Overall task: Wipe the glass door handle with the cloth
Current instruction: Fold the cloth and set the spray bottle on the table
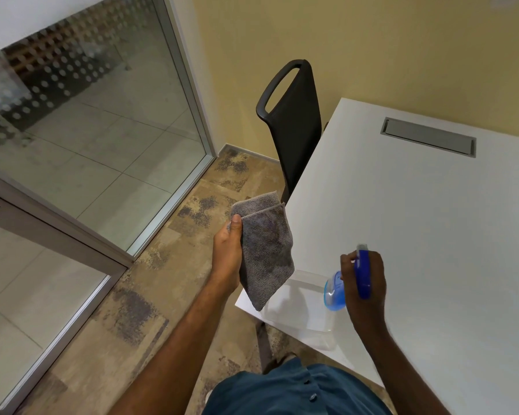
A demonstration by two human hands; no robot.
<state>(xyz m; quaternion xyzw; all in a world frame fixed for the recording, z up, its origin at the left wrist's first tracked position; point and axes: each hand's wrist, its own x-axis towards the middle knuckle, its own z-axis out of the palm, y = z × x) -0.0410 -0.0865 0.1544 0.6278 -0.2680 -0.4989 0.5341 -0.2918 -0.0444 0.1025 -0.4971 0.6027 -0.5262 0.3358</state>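
A black chair (294,121) stands against the yellow wall (372,49), between the white worktop (432,220) and the glass partition (96,121).

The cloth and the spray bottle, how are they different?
The cloth is grey and floppy, hanging folded from the left hand; the spray bottle is blue, see-through and hard, gripped by the right hand. The cloth hangs by the table edge; the bottle is over it. Both are held up.
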